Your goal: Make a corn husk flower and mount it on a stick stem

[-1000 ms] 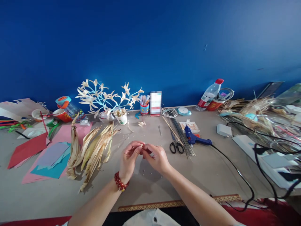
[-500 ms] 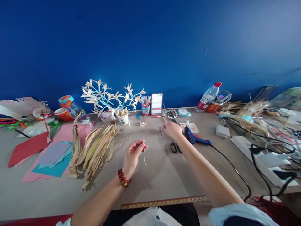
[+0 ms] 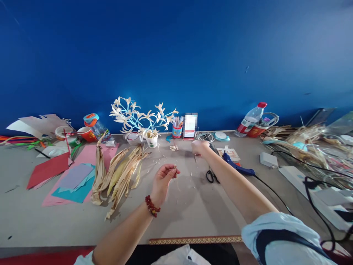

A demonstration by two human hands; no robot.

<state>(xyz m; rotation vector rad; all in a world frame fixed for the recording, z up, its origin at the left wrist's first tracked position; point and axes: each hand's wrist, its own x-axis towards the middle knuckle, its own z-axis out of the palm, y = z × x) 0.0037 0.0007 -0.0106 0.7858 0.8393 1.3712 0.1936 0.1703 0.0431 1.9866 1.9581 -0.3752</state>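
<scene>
My left hand, with a red bead bracelet at the wrist, is closed in a pinch on a thin strip of dry corn husk. The strip is small and partly hidden by the fingers. Farther off and to the right, my right hand is low over the table with its fingers curled together. What they hold, if anything, is hidden. Just below them lies a thin stick-like piece. Black-handled scissors lie under the right forearm, and a blue glue gun rests beside it.
Dry corn husks lie left of my hands, partly over coloured paper. Pale husk flowers stand in a white cup behind. A phone leans near the wall. A power strip and cables are at right.
The view has turned left, so the scene sits farther right. My left hand still pinches the strip, whose hanging end shows less clearly. My right hand stays reached out, fingers more curled under.
</scene>
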